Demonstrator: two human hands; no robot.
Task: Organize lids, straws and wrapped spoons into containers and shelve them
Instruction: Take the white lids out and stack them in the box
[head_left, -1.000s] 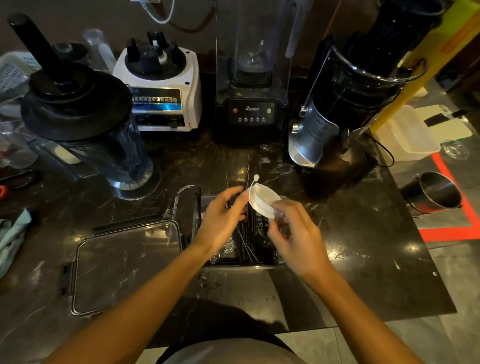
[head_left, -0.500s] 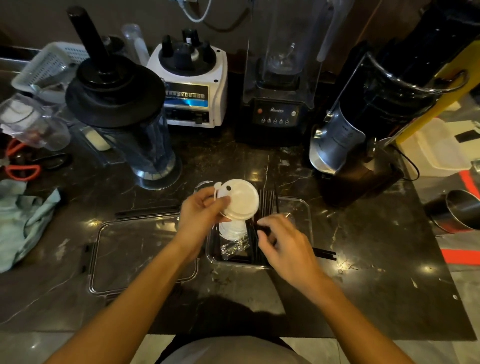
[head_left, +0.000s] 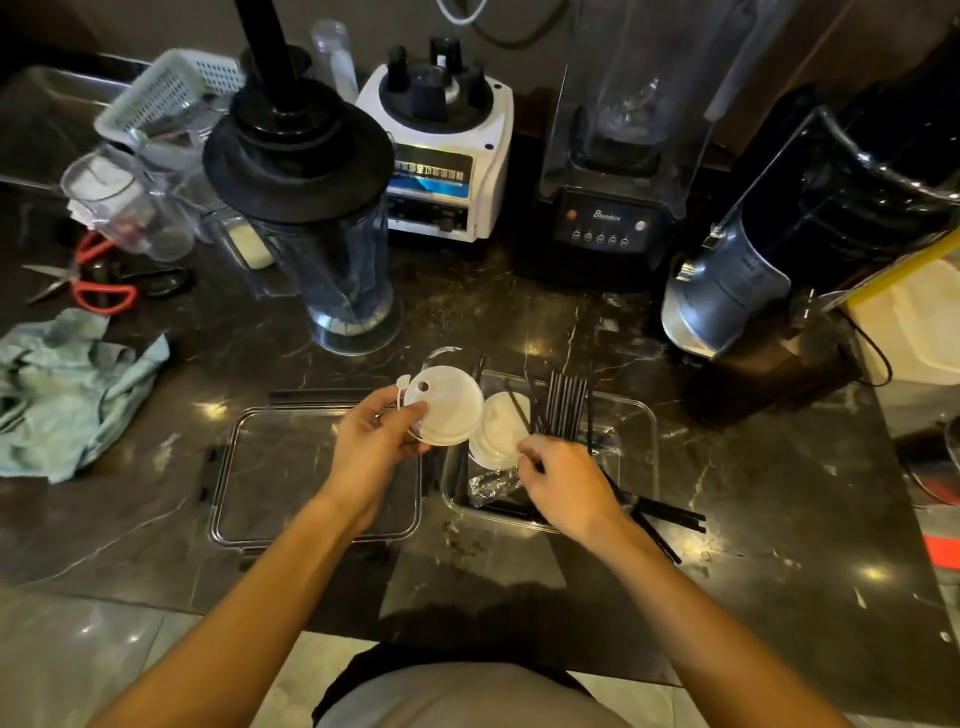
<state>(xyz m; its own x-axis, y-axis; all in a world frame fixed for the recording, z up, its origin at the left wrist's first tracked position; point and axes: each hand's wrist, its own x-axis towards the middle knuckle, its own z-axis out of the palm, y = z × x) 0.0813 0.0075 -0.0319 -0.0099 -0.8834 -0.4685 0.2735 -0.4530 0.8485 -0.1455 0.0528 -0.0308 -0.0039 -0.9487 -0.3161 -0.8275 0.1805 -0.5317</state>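
Left to right on the desk: green cloth at 9 o'clock, red-handled scissors above it at 10. Clear container lid lies flat, left of centre. Left hand pinches a white cup lid by its near edge, thumb on top, lid held tilted above the gap between the container lid and the clear container. A second ago the lid was in both hands; it has since been passed to the left hand alone. Stack of white lids sits inside the container at its 10 o'clock corner, black straws beside it at 12, crinkled clear wrapper at 7. Right hand has dropped into the container, fingers curled among the straws; whether one is pinched cannot be told. Loose straws overhang the container at 4 o'clock. Judgement: sorting in progress, shelving not yet started.
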